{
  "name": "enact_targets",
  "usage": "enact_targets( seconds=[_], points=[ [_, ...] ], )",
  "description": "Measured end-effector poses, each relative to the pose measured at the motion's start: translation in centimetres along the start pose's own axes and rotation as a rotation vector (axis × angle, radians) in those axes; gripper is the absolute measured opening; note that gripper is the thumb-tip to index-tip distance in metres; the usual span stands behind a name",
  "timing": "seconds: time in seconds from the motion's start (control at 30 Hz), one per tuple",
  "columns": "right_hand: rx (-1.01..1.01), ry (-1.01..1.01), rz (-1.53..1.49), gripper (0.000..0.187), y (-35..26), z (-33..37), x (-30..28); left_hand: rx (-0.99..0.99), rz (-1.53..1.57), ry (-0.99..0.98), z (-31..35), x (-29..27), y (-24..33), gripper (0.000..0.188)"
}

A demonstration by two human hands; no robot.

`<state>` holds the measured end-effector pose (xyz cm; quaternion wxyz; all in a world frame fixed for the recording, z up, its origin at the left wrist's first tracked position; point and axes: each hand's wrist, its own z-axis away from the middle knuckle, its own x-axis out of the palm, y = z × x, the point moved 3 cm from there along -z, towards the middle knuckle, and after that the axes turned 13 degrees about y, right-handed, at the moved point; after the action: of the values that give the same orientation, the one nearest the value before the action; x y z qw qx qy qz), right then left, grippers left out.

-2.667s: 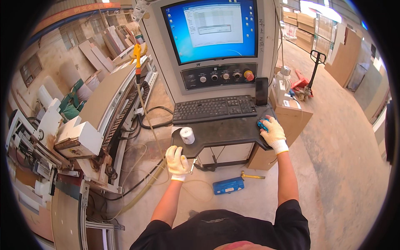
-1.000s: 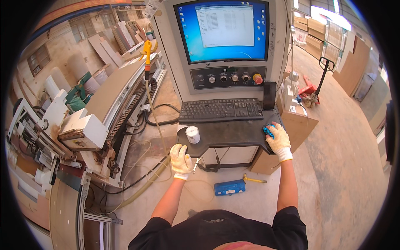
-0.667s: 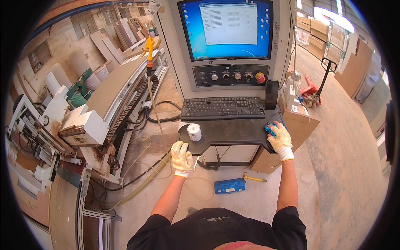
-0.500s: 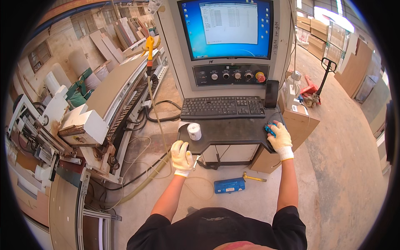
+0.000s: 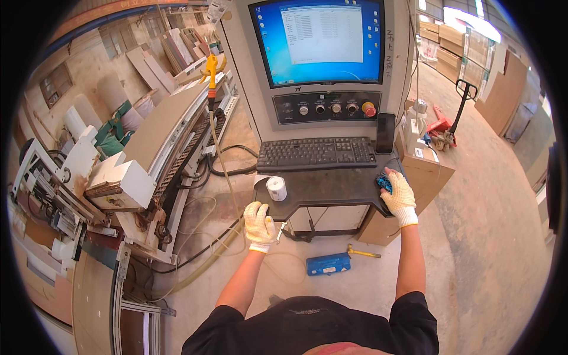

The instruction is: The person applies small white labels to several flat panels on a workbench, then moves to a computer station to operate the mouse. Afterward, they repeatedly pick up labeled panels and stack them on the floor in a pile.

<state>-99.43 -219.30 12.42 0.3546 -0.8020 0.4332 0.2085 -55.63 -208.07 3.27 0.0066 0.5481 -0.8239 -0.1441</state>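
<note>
My right hand, in a cream knitted glove, rests curled over a blue-and-black computer mouse at the right end of the dark desk shelf. The glove covers part of the mouse. At the shelf's left front corner, my left hand, gloved alike, has its fingers bent over the edge. A small metallic piece shows beside that thumb; whether I hold it is unclear. Close by stands a white paper roll. Behind it lies a black keyboard, below a lit monitor showing a file window.
A knob panel with a red stop button sits under the monitor. A phone leans right of the keyboard. On the floor are a blue case and a yellow-handled hammer. Machinery stands left, a pallet jack right.
The view has shifted slightly. Both hands stay at the same places on the shelf, and the screen shows the same window.
</note>
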Motion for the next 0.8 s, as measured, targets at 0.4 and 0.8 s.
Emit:
enact_targets(
  seconds=[0.4, 0.8],
  points=[
    [-0.073, -0.004, 0.091, 0.051, 0.9, 0.1, 0.3, -0.012, -0.016, -0.052, 0.1, -0.2, 0.8, 0.035],
    [-0.104, -0.048, 0.131, 0.048, 1.1, -0.1, 0.4, -0.12, -0.043, -0.106, 0.9, -2.6, 4.0, 0.047]
  ],
)
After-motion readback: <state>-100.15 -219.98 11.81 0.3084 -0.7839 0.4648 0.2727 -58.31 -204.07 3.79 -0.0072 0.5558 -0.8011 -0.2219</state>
